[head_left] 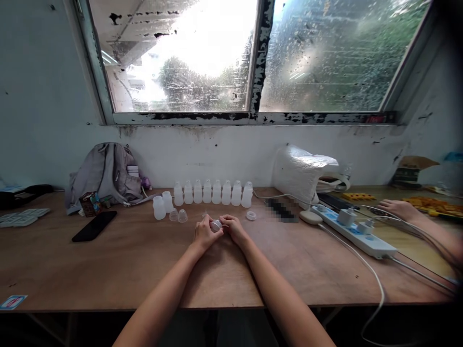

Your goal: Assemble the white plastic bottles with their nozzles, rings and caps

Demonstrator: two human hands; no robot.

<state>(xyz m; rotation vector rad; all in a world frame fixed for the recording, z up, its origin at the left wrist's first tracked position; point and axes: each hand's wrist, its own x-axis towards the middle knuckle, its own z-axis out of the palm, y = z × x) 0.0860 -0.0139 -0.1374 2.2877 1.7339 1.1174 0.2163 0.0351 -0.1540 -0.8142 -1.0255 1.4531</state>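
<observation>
My left hand (207, 235) is closed around a small, round, whitish piece (216, 225) that looks like a bottle collar ring. My right hand (234, 228) has its fingers pinched together at the right side of the same piece; the fingertips are partly hidden. Just behind my left fingers a small clear tip (206, 212) shows. Beyond my hands stands a row of several frosted baby bottles (207, 193) with caps on. To the left are two uncapped bottles (159, 208) and two clear dome caps (183, 216). A loose white collar ring (251, 216) lies to the right.
A black phone (94, 226), a small carton (90, 204) and a grey backpack (104, 173) sit left. On the right are a white power strip (354, 233) with cables, a round white pad (310, 217) and a silvery bag (300, 173). Another person's hand (398, 209) reaches in.
</observation>
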